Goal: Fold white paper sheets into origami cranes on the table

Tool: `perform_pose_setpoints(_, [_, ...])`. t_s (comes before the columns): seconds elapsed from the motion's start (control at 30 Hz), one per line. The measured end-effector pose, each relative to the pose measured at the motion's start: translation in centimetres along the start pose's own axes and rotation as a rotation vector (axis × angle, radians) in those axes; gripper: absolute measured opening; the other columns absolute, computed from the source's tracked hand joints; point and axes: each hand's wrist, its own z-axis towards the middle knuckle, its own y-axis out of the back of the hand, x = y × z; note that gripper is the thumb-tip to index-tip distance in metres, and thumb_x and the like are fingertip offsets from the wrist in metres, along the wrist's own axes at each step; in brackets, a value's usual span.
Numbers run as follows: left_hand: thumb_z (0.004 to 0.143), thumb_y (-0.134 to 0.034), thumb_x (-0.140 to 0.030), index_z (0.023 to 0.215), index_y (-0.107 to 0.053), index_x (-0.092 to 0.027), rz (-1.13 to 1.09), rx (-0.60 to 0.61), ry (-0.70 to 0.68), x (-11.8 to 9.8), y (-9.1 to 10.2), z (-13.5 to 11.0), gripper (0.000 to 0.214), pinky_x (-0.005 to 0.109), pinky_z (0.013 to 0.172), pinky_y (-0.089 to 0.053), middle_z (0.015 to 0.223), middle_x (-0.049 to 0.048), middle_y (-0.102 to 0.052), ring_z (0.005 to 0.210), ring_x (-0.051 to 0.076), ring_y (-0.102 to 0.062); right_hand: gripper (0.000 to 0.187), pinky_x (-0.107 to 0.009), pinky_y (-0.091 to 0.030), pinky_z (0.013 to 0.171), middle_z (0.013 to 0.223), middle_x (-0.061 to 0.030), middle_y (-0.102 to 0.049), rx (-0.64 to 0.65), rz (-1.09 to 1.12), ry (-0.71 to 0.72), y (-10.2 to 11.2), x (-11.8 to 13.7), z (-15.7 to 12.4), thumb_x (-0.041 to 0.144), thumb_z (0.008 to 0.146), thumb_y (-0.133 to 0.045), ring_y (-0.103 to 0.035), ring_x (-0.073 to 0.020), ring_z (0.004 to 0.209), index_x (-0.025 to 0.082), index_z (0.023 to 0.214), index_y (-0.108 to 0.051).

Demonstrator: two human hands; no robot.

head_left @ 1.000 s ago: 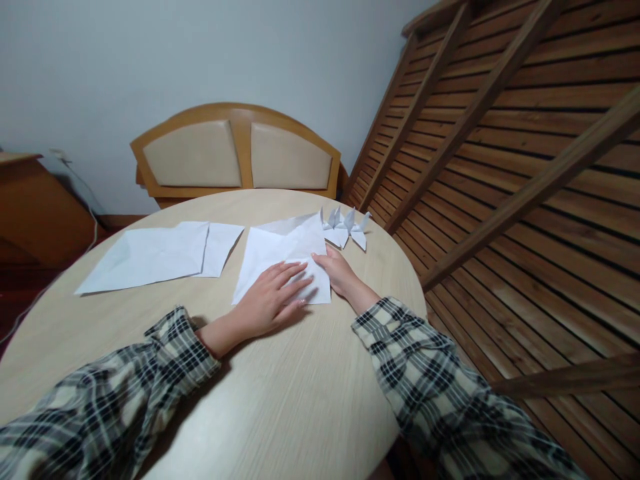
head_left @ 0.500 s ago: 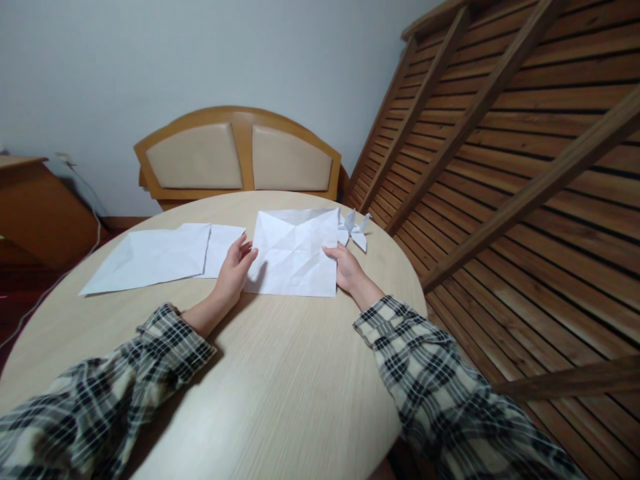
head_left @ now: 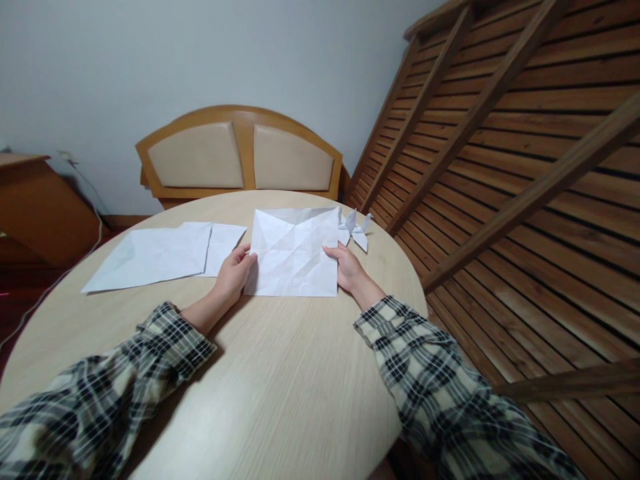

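Note:
A creased white square of paper (head_left: 295, 253) is held up off the round wooden table (head_left: 280, 387), tilted toward me. My left hand (head_left: 233, 277) pinches its left edge, thumb on the front. Along the right edge, my right hand (head_left: 349, 270) grips the sheet the same way. Both sleeves are plaid. Just behind the sheet's right corner lie small folded white paper figures (head_left: 356, 230).
Flat white paper sheets (head_left: 155, 257) lie on the table to the left. A wooden chair with a padded back (head_left: 240, 157) stands at the far side. A slatted wooden frame (head_left: 500, 153) leans close on the right. A wooden cabinet (head_left: 35, 200) is at far left.
One second ago the sheet lay folded on the table under both hands. It has been opened out and lifted, and my left hand has moved to its left edge.

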Motion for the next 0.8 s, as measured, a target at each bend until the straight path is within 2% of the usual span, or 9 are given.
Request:
perform_pose_setpoints(0.5, [0.066, -0.066, -0.023, 0.086, -0.065, -0.018, -0.044, -0.07, -0.023, -0.77, -0.38, -0.09, 0.021, 0.032, 0.076, -0.047, 0.079, 0.002, -0.067, 0.076, 0.019, -0.06, 0.033, -0.043, -0.055, 0.089, 0.085, -0.0007, -0.073, 0.034, -0.04, 0.021, -0.34, 0.01, -0.15, 0.009, 0.055, -0.059, -0.067, -0.0248, 0.095, 0.021, 0.085, -0.06])
perform_pose_setpoints(0.8, [0.064, -0.064, -0.021, 0.083, -0.06, -0.019, -0.08, -0.099, -0.009, -0.64, -0.46, 0.12, 0.02, 0.03, 0.076, -0.045, 0.079, 0.0011, -0.064, 0.077, 0.019, -0.058, 0.034, -0.043, -0.053, 0.091, 0.083, 0.0001, -0.072, -0.009, -0.047, 0.012, -0.3, -0.01, -0.08, 0.006, 0.053, -0.055, -0.066, -0.0237, 0.096, 0.022, 0.082, -0.059])
